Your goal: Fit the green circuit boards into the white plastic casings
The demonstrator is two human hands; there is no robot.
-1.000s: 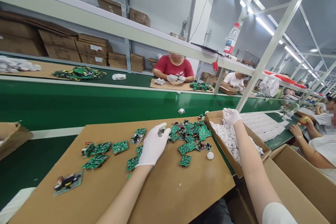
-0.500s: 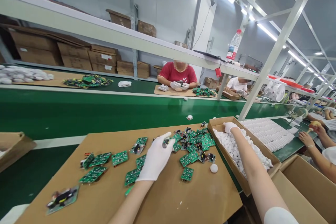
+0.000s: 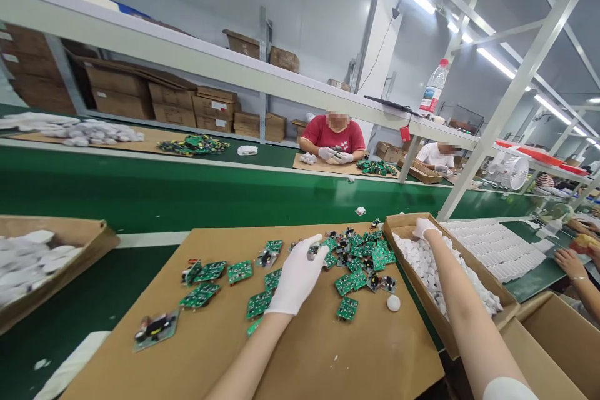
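My left hand, in a white glove, is over the cardboard sheet, its thumb and fingers closed around a small circuit board that shows only in part. Beside it, to the right, lies a pile of green circuit boards with dark components. More loose boards are spread to the left of the hand. My right hand, also gloved, reaches into a cardboard tray of small white pieces. Its fingers are mostly hidden there. One round white piece rests on the sheet.
Another cardboard box with white pieces stands at the left. Behind the sheet runs a green conveyor belt. Rows of white parts lie right of the tray, near an open carton. A person in red sits opposite.
The view has turned left, so the scene sits further right and more of the left box shows. My left hand keeps its pinch; my right hand stays in the tray.
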